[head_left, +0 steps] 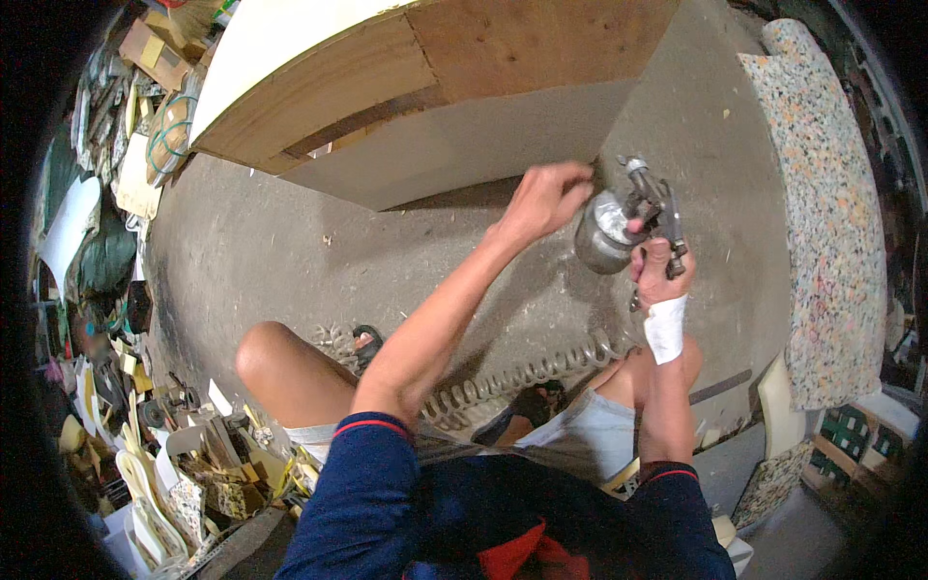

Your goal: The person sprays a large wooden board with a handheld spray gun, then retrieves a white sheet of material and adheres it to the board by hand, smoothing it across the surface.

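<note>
In my right hand (662, 275) is a metal spray gun (646, 198) with a silvery cup (606, 237); my fingers wrap its handle. A white wrap covers that wrist. My left hand (551, 198) is beside the lower right corner of a large wooden frame (387, 87), its fingers curled and pressed together, slightly blurred. Whatever they pinch, if anything, is hidden. A grey sheet (454, 150) covers the lower part of the frame's near side, below bare plywood. From under my right hand a clear coiled air hose (522, 375) runs left across the floor between my legs.
Speckled foam sheeting (817, 213) lies along the right side. Foam offcuts and scraps (174, 474) crowd the lower left, with more bundles (172, 140) at the upper left. A crate of green things (855, 440) stands at the lower right. Concrete floor (261, 251) lies between.
</note>
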Tool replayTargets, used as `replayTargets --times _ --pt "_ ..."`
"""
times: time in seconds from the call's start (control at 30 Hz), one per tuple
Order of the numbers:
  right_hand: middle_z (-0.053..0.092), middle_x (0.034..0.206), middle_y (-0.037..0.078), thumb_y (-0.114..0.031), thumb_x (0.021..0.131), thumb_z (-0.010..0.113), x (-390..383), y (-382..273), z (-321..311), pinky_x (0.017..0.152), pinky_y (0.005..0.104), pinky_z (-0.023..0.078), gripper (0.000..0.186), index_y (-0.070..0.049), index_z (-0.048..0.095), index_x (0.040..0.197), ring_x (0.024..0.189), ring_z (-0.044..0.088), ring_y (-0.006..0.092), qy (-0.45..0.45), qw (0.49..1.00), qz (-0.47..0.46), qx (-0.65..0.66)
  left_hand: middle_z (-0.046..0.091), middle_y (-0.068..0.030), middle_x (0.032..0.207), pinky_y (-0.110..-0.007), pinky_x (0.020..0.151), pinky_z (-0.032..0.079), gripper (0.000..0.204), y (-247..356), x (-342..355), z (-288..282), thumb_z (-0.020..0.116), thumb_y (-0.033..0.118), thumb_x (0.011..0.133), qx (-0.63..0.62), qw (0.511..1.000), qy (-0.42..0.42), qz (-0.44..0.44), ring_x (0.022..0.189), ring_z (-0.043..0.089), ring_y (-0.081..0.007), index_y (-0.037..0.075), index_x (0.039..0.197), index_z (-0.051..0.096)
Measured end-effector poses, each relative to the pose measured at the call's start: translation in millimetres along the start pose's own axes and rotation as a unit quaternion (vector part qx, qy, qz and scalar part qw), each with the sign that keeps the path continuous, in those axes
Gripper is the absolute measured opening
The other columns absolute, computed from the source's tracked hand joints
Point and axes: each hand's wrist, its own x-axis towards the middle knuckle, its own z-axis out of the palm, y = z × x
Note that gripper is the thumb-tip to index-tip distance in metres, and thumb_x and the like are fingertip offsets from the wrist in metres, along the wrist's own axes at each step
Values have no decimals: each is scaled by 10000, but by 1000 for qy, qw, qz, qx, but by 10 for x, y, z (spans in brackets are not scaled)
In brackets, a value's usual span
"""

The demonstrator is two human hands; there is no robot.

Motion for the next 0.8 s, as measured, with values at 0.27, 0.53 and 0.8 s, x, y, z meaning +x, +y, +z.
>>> replayTargets --times 0.27,0.53,0.8 --pt "630 843 6 -564 898 644 136 -13 923 635 232 452 627 4 595 1157 725 544 72 -59 995 -71 -28 618 -224 1248 -458 995 464 450 520 -1578 -1282 675 253 878 181 962 -165 -118 1150 579 -415 6 1245 594" --pt "629 848 6 -671 848 629 -97 -267 1649 510 193 396 688 -27 575 1085 597 495 38 -146 987 -54 29 633 -218 1196 -442 878 506 424 1010 -2137 -2214 708 196 845 233 952 -82 -182 1053 616 -409 3 1209 610" --pt "614 853 -2 -640 858 645 -329 -390 2158 475 206 391 662 -45 575 1139 578 493 36 -116 992 -45 -10 636 -173 1152 -435 868 505 488 1103 -2498 -2378 747 157 784 250 956 -54 -146 1018 617 -364 32 1226 585"
